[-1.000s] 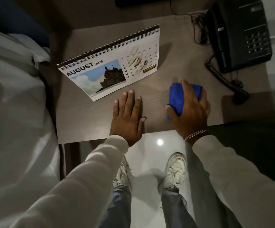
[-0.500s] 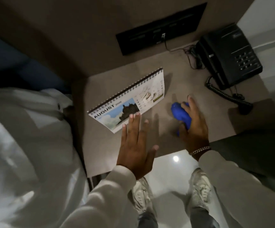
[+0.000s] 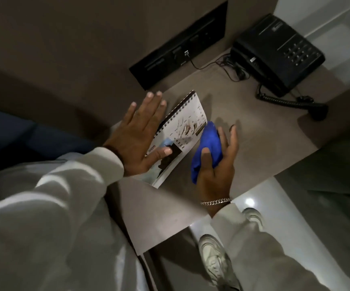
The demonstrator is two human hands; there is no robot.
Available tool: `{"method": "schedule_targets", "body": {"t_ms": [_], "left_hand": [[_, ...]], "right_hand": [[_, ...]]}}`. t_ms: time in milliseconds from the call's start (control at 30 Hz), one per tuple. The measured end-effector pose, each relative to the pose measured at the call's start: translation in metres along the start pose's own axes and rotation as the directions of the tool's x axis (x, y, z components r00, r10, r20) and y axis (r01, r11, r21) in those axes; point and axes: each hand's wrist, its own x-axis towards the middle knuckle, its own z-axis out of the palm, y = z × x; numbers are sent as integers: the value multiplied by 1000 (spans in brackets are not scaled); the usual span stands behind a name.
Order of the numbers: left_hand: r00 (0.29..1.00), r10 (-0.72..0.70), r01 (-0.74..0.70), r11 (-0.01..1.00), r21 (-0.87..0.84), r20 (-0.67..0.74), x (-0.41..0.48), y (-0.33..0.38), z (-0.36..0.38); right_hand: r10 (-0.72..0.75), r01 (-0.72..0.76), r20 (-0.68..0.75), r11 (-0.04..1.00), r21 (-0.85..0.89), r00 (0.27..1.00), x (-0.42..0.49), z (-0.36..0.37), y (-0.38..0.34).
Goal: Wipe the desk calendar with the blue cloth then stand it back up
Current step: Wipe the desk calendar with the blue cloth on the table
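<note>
The desk calendar [image 3: 182,131] lies between both hands: open left hand [image 3: 137,141] over its left half, right hand [image 3: 216,164] gripping the blue cloth [image 3: 208,150], seemingly touching its right edge.

- black phone [image 3: 274,53] sits at the desk's [image 3: 264,148] far right corner, coiled cord [image 3: 285,101] trailing out in front of it
- black socket panel [image 3: 178,47] on the wall, thin cable [image 3: 212,65] plugged in
- pale sneakers [image 3: 212,259] on a shiny floor [image 3: 285,217]
- white bedding [image 3: 12,185] off to the left
</note>
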Motion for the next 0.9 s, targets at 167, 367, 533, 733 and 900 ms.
{"method": "schedule_targets", "body": {"t_ms": [167, 367, 533, 733, 900], "left_hand": [[998, 63, -62, 997, -44, 24, 6, -2, 13], [992, 124, -124, 979, -160, -11, 10, -6, 20], [990, 136, -139, 970, -201, -27, 10, -5, 20], [992, 123, -121, 970, -211, -2, 10, -4, 20], [994, 108, -107, 969, -224, -6, 10, 0, 18]], "right_hand": [[-82, 85, -35, 992, 92, 996, -2, 33, 10], [-212, 215, -49, 972, 91, 976, 2, 82, 21], [-179, 178, -30, 984, -28, 983, -6, 98, 48], [-227, 228, -44, 974, 3, 973, -13, 96, 44], [-108, 108, -55, 994, -5, 993, 12, 93, 47]]}}
